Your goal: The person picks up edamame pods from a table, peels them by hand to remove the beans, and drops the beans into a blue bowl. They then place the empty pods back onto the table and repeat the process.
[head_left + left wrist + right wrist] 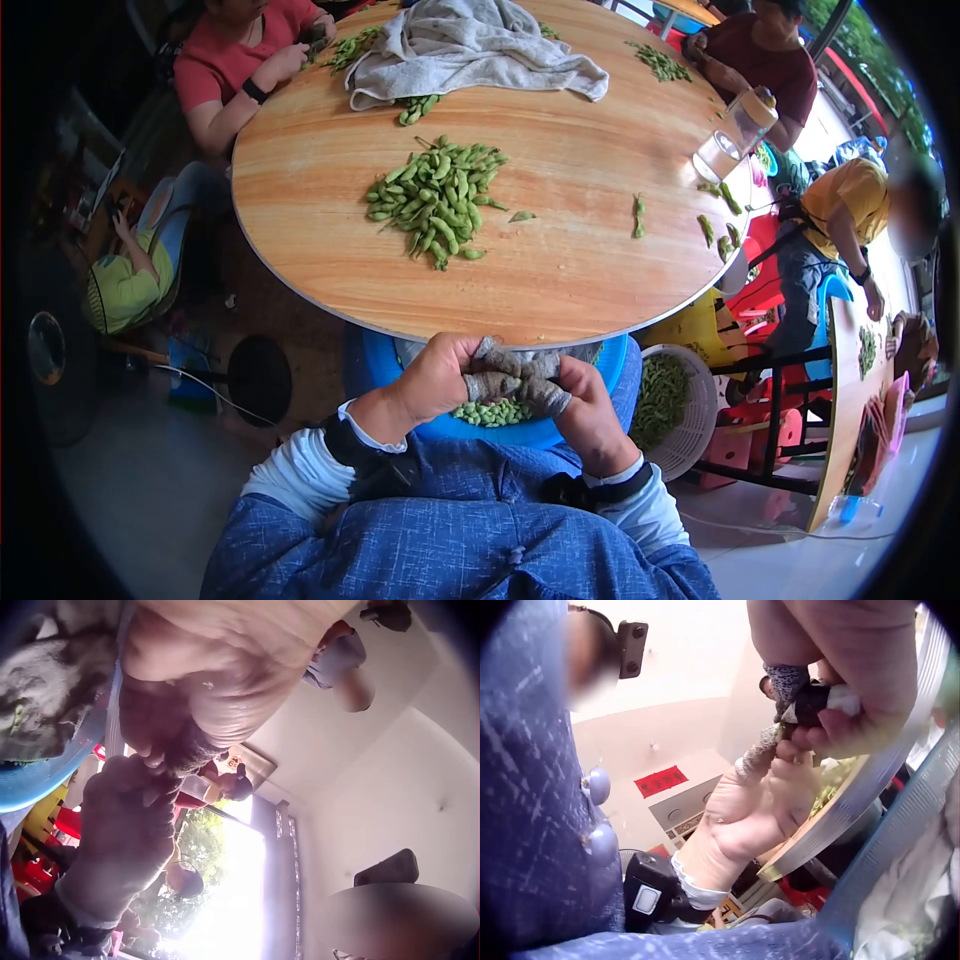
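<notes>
Over a blue basin (378,375) on the lap, my left hand (425,385) and right hand (598,425) meet fingertip to fingertip. Grey cloth covers (490,386) wrap the thumbs and some fingers of both. In the right wrist view a sliver of green pod (781,730) shows where the fingertips pinch together; the rest of it is hidden. Shelled green beans (490,412) lie in the basin just below the hands. Ahead on the round wooden table (560,270) is a heap of edamame pods (440,195).
A grey cloth (470,55) covers more pods at the table's far side. A clear bottle (735,135) stands at the right, near loose pods (707,230). Right of my knees sits a white basket (690,420) of pods. Other people sit around the table.
</notes>
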A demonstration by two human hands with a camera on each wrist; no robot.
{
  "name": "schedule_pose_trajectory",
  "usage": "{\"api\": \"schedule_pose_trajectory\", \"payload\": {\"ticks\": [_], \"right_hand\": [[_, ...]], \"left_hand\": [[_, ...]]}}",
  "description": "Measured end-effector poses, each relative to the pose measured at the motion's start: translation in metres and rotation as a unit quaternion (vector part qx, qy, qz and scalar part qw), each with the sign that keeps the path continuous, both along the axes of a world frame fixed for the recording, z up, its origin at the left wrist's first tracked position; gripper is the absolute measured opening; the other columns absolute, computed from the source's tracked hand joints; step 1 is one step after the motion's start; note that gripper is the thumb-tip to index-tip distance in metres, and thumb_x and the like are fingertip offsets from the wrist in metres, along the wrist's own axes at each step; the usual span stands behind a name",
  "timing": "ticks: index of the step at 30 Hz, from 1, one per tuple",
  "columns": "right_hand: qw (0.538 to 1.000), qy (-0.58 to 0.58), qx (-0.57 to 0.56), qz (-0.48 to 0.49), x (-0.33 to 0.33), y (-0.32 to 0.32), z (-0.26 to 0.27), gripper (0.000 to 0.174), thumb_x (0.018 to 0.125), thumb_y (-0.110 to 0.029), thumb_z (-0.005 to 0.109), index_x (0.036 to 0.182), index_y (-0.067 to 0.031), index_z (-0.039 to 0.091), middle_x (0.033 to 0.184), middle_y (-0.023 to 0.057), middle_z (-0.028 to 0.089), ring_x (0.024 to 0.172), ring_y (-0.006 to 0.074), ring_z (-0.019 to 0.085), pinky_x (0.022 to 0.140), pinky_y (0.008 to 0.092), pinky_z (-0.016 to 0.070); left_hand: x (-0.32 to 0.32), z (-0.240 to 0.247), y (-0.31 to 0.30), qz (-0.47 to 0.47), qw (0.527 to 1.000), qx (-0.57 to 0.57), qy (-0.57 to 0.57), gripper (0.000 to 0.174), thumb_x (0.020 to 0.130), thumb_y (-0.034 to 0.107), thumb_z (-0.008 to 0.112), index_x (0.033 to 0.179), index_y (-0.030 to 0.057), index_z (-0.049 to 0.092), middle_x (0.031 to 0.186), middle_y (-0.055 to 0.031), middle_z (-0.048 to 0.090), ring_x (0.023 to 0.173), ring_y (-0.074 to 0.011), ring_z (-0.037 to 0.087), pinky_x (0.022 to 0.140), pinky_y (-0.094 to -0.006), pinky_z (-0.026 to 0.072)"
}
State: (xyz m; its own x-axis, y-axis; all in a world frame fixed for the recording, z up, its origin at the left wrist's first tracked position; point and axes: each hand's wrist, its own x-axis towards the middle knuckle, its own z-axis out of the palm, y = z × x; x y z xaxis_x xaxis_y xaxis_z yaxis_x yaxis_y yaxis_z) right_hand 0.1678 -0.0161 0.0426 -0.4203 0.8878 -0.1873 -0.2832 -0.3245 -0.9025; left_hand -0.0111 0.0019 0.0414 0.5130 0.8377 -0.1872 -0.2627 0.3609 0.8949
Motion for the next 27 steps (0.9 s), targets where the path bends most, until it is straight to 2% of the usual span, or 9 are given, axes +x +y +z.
{"api": "schedule_pose_trajectory", "payload": {"ticks": [2,6,7,10,16,20,22,24,27], "right_hand": [[0.997,-0.049,0.053,-0.024,-0.003,-0.002,-0.012,0.017,0.081,-0.005,0.054,0.093,0.0060,0.052,0.090,0.0045,0.058,0.083,0.0078,0.051,0.071,0.0227,0.0423],[0.868,-0.337,0.356,-0.079,-0.008,0.001,-0.002,0.016,0.061,0.007,0.057,0.076,0.0028,0.052,0.072,0.0124,0.055,0.067,0.0290,0.055,0.057,0.0347,0.0432],[0.867,-0.317,0.373,-0.091,-0.010,0.002,-0.003,0.018,0.053,0.008,0.055,0.070,0.0018,0.051,0.067,0.0159,0.049,0.064,0.0368,0.049,0.055,0.0390,0.0408],[0.870,-0.331,0.365,-0.018,-0.002,-0.002,-0.007,0.021,0.062,0.009,0.059,0.082,0.0014,0.056,0.075,0.0128,0.054,0.068,0.0267,0.055,0.059,0.0311,0.0432],[0.907,-0.304,0.253,-0.143,0.028,-0.013,-0.013,0.015,0.064,0.005,0.059,0.077,-0.0004,0.056,0.069,0.0151,0.054,0.066,0.0325,0.054,0.057,0.0338,0.0441],[0.754,-0.590,0.196,-0.213,0.108,-0.017,-0.020,0.011,0.071,-0.003,0.056,0.083,-0.0011,0.058,0.071,0.0189,0.056,0.067,0.0333,0.056,0.060,0.0359,0.0445],[0.666,-0.722,0.144,-0.121,0.137,-0.023,-0.031,0.015,0.071,-0.007,0.056,0.086,-0.0017,0.058,0.073,0.0196,0.057,0.070,0.0347,0.056,0.062,0.0383,0.0440],[0.727,-0.638,0.183,-0.174,0.129,-0.025,-0.044,0.016,0.070,-0.008,0.057,0.085,-0.0031,0.060,0.074,0.0175,0.058,0.071,0.0336,0.057,0.062,0.0385,0.0444],[0.776,-0.583,0.219,-0.101,0.098,-0.016,-0.055,0.014,0.069,-0.011,0.060,0.080,-0.0034,0.061,0.074,0.0150,0.058,0.070,0.0311,0.057,0.061,0.0368,0.0451]], "left_hand": [[-0.001,-0.009,0.000,0.012,0.999,-0.039,-0.021,0.016,0.072,0.005,0.064,0.086,-0.0005,0.057,0.080,-0.0043,0.060,0.068,-0.0113,0.057,0.061,-0.0224,0.0465],[0.002,-0.014,-0.001,0.023,0.995,-0.066,-0.070,0.021,0.072,-0.005,0.057,0.092,0.0004,0.055,0.085,-0.0043,0.059,0.076,-0.0113,0.056,0.070,-0.0230,0.0461],[0.002,-0.013,-0.001,0.009,0.993,-0.069,-0.098,0.024,0.071,-0.008,0.054,0.095,-0.0001,0.054,0.089,-0.0050,0.058,0.080,-0.0124,0.056,0.074,-0.0245,0.0456],[0.005,-0.024,-0.008,0.010,0.988,-0.087,-0.126,0.027,0.071,-0.009,0.052,0.096,-0.0002,0.053,0.091,-0.0042,0.058,0.081,-0.0115,0.055,0.075,-0.0243,0.0444],[0.012,-0.038,-0.017,-0.043,0.991,0.054,0.117,0.016,0.070,0.000,0.057,0.085,0.0001,0.053,0.080,-0.0013,0.059,0.073,-0.0110,0.056,0.067,-0.0248,0.0440],[-0.014,-0.065,-0.009,-0.151,0.794,0.251,0.533,0.021,0.070,0.005,0.052,0.090,0.0028,0.056,0.077,-0.0162,0.060,0.074,-0.0283,0.059,0.066,-0.0366,0.0449],[-0.035,-0.103,-0.006,-0.179,0.729,0.279,0.599,0.019,0.070,0.007,0.051,0.088,0.0046,0.057,0.076,-0.0181,0.059,0.075,-0.0332,0.057,0.065,-0.0411,0.0436],[-0.040,-0.125,-0.005,-0.178,0.682,0.310,0.637,0.020,0.068,0.006,0.049,0.087,0.0055,0.057,0.076,-0.0188,0.058,0.077,-0.0349,0.056,0.065,-0.0433,0.0429],[-0.039,-0.140,-0.002,-0.137,0.675,0.345,0.638,0.022,0.064,0.003,0.048,0.084,0.0051,0.058,0.080,-0.0184,0.057,0.082,-0.0331,0.055,0.068,-0.0434,0.0424]]}}
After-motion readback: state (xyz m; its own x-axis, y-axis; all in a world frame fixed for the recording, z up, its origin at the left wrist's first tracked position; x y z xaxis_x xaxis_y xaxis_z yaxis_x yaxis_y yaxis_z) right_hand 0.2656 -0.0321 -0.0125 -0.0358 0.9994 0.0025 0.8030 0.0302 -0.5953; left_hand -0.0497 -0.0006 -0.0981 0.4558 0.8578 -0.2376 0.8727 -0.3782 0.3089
